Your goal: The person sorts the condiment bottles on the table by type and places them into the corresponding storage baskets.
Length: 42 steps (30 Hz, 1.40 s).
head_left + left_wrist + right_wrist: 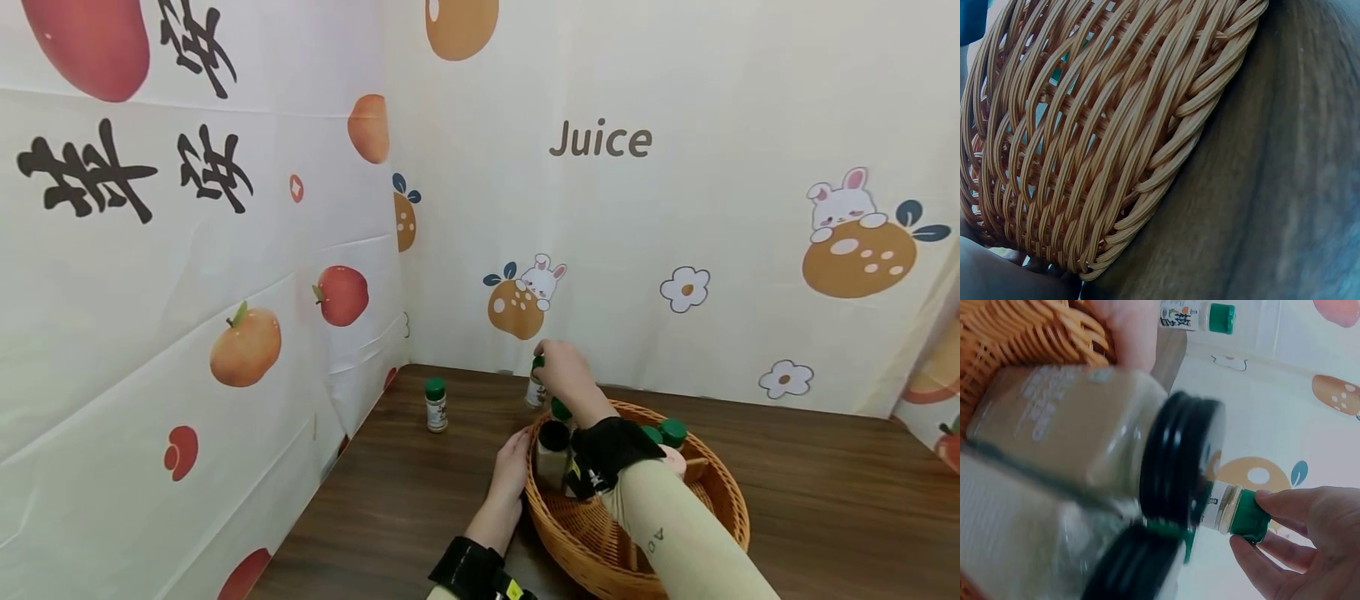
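Wicker filled the left wrist view: the basket (1085,137) stood on the brown table (825,500), and the left hand (512,467) rested against its outer rim, fingers fairly straight. Past the basket's far rim, the right hand (564,372) pinched the green cap of a small bottle (1232,514) with a white label and pale contents, upright on the table. Inside the basket stood a black-lidded jar (1085,434) and green-capped bottles. Another bottle (436,405) stood alone to the left, near the printed cloth.
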Available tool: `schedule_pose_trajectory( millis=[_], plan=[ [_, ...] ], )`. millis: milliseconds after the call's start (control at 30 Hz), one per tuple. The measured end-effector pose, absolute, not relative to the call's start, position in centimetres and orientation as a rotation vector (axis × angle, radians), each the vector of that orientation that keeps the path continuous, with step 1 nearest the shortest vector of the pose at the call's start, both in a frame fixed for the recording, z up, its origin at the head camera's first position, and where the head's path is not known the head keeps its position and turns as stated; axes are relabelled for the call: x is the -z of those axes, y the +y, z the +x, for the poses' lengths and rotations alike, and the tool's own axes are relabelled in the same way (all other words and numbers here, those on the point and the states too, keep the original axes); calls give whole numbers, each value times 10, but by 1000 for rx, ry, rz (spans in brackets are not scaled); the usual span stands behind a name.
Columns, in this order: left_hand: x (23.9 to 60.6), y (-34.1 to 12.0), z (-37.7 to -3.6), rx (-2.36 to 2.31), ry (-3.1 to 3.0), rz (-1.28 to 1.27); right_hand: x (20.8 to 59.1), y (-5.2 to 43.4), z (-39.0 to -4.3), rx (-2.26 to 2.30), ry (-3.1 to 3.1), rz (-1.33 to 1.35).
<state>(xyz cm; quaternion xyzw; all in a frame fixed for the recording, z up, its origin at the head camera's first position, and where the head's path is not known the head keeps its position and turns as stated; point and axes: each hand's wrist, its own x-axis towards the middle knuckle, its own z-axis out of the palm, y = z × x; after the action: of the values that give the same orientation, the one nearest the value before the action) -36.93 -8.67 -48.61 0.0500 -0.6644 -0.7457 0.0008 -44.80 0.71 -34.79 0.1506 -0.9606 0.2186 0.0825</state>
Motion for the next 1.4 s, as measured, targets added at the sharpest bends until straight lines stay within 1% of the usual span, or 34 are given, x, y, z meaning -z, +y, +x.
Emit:
schedule_pose_trajectory(
  millis=[867,1167,1400],
  plan=[
    [487,-86,-366,2332,-2085,125,326,61,-440,-628,-2848,320],
    [488,-90,-368,2316,-2096,169,329,76,-437,-607,-2856,305],
    [487,-86,-368,2324,-2094,149,333,85,-434,-579,-2849,317]
  ],
)
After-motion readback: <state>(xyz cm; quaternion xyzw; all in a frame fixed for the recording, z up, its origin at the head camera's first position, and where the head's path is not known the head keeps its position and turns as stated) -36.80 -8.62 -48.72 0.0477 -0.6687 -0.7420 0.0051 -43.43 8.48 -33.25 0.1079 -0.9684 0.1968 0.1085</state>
